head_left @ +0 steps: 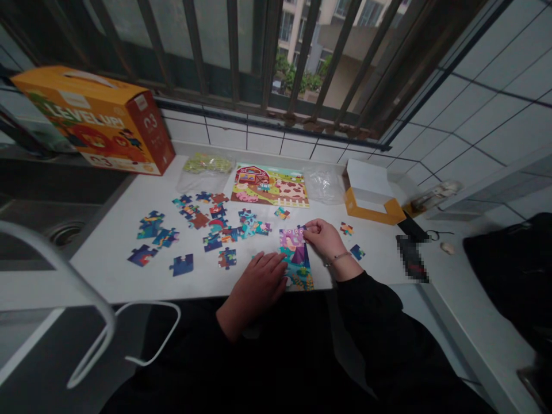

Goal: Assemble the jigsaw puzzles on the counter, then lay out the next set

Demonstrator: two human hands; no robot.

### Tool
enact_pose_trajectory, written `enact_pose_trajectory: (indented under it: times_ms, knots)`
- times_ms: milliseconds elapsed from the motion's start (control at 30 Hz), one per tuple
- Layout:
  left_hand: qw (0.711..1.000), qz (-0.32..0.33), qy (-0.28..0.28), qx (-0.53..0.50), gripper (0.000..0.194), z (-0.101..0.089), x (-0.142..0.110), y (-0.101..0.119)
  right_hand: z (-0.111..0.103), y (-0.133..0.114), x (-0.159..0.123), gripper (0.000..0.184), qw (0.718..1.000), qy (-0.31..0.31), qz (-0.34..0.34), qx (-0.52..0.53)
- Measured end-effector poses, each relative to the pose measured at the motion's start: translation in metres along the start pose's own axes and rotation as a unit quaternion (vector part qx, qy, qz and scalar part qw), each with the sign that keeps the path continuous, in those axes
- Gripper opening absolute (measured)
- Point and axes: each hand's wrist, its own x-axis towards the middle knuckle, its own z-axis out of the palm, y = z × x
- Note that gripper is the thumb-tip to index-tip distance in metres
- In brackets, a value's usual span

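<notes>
The left hand lies flat and open, with its fingers a little spread, and they touch the left edge of a long strip of joined puzzle pieces. This glossy cardboard strip lies between the hands, and its long axis points away from the body. The right hand is nearer to the top end and pinches the top edge between its fingers. On the white tabletop, loose puzzle pieces are scattered to the left. Farther away are a farm picture card and an orange cardboard box.
</notes>
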Motion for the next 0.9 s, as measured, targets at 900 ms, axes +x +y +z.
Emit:
enact_pose_trajectory:
  times_ms: [900]
  knots:
    - [1.0, 0.001, -0.001, -0.001, 0.032, 0.001, 0.0, 0.0, 0.006, -0.02, -0.008, 0.027, 0.909, -0.039, -0.151, -0.386]
